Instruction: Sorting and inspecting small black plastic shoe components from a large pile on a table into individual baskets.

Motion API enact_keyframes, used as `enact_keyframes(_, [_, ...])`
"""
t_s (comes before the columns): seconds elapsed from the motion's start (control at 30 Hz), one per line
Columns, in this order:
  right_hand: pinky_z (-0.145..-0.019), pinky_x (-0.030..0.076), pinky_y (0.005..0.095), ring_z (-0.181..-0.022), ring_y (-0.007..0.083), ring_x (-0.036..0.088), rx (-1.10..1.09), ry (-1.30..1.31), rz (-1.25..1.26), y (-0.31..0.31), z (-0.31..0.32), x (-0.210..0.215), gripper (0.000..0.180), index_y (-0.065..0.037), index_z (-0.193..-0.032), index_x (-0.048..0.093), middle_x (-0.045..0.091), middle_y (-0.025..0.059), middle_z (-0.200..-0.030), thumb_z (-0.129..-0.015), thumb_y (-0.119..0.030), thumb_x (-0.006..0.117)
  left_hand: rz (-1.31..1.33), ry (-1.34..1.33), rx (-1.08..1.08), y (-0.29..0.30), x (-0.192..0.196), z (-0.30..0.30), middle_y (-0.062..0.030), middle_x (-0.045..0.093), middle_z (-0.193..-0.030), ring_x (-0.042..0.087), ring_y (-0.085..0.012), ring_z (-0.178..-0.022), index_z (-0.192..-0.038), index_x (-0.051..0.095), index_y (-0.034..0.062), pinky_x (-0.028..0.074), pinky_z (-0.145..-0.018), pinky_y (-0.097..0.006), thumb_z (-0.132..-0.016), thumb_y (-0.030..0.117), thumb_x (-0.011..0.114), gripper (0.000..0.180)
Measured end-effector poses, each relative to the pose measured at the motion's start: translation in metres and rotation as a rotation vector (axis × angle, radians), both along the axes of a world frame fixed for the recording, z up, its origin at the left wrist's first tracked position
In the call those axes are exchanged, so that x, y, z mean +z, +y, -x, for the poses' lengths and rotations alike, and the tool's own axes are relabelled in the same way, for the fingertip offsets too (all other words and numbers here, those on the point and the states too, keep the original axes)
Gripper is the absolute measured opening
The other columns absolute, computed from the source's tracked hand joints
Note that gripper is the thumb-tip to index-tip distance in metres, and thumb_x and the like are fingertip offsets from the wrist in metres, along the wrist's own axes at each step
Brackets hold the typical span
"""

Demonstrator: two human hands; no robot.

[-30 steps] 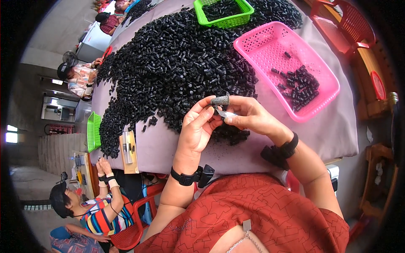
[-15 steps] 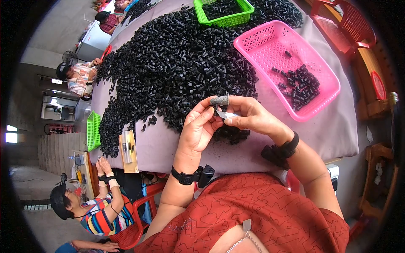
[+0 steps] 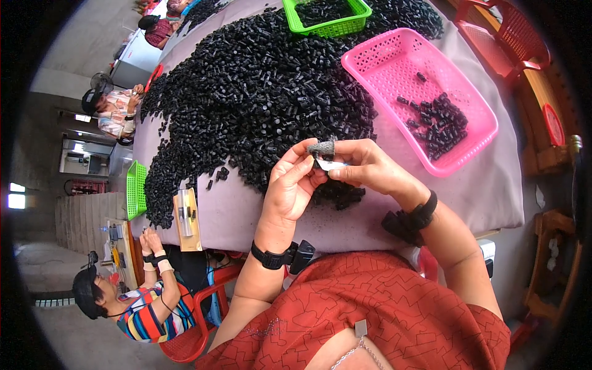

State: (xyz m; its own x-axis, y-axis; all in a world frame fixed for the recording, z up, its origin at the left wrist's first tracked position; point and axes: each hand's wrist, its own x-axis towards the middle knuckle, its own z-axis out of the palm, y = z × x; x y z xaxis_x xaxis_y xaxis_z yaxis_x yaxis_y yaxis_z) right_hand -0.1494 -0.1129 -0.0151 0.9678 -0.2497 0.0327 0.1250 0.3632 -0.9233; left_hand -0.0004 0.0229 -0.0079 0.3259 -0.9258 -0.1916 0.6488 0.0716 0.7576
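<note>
Bright, even daylight across the desk (image 3: pixel 493 197), soft and without hard shadows; only faint shade under the hands (image 3: pixel 327 169). Small glints on the heap of black parts (image 3: pixel 259 92), no strong glare. Sharp in the middle, softer toward the rim. Heavy fisheye bending at the edges, straight lines curved from 9 to 12 o'clock. Black vignette all around. Dim interior with bright window patches at 9 o'clock.

Little differs from a second ago. The left hand (image 3: pixel 295 185) now has its fingertips closed a touch tighter against the small grey piece (image 3: pixel 322 148) that the right hand (image 3: pixel 364 169) pinches above the near edge of the black heap (image 3: pixel 259 92). A seated person (image 3: pixel 132 302) beyond the surface's corner leans lower.
</note>
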Motion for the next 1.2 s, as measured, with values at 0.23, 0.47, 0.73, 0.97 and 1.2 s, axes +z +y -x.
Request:
enact_keyframes(0.23, [-0.049, 0.03, 0.0165, -0.058, -0.0017, 0.041, 0.004, 0.003, 0.008, 0.0005, -0.0003, 0.0009, 0.035, -0.005, -0.123, 0.062, 0.059, -0.0086, -0.077, -0.091, -0.018, 0.066, -0.002, 0.028, 0.017, -0.0003, -0.0015, 0.0005, -0.0066, 0.065, -0.103, 0.064, -0.0133, -0.083, -0.124, 0.055, 0.0046, 0.057, -0.078, -0.031, -0.094, 0.005, 0.056, 0.03])
enact_keyframes(0.47, [-0.049, 0.029, 0.0166, -0.058, -0.0015, 0.04, 0.011, 0.014, -0.021, -0.0013, -0.001, 0.0015, 0.033, -0.005, -0.122, 0.062, 0.058, -0.0087, -0.077, -0.092, -0.019, 0.065, 0.017, 0.082, -0.03, 0.0014, -0.0027, -0.0021, -0.0068, 0.066, -0.1, 0.066, -0.0137, -0.079, -0.125, 0.055, 0.0037, 0.057, -0.074, -0.028, -0.094, 0.004, 0.056, 0.031])
enact_keyframes(0.73, [-0.048, 0.028, 0.0176, -0.055, 0.0002, 0.039, 0.074, -0.033, -0.006, 0.0009, -0.0017, 0.0024, 0.037, -0.006, -0.124, 0.057, 0.05, -0.0088, -0.069, -0.09, -0.018, 0.066, -0.01, 0.045, 0.048, -0.0012, 0.0033, 0.0013, -0.006, 0.066, -0.1, 0.066, -0.0136, -0.08, -0.126, 0.054, 0.004, 0.057, -0.074, -0.029, -0.094, 0.007, 0.057, 0.033])
enact_keyframes(0.97, [-0.048, 0.026, 0.018, -0.054, 0.0002, 0.038, 0.101, -0.03, -0.065, -0.0016, -0.0024, -0.0007, 0.032, -0.006, -0.118, 0.06, 0.048, -0.009, -0.068, -0.09, -0.02, 0.066, 0.021, 0.089, -0.021, 0.0022, -0.0024, -0.0048, -0.0063, 0.066, -0.1, 0.065, -0.0135, -0.079, -0.128, 0.053, 0.0043, 0.057, -0.072, -0.028, -0.093, 0.007, 0.058, 0.035])
enact_keyframes(1.2, [-0.047, 0.026, 0.0176, -0.055, -0.0006, 0.037, 0.076, -0.056, -0.045, -0.0014, -0.0029, 0.0005, 0.028, -0.005, -0.115, 0.062, 0.051, -0.0091, -0.07, -0.091, -0.02, 0.065, 0.011, 0.127, -0.021, 0.0016, -0.0042, -0.0039, -0.0067, 0.066, -0.1, 0.065, -0.0135, -0.078, -0.128, 0.053, 0.0047, 0.057, -0.071, -0.027, -0.093, 0.006, 0.058, 0.036])
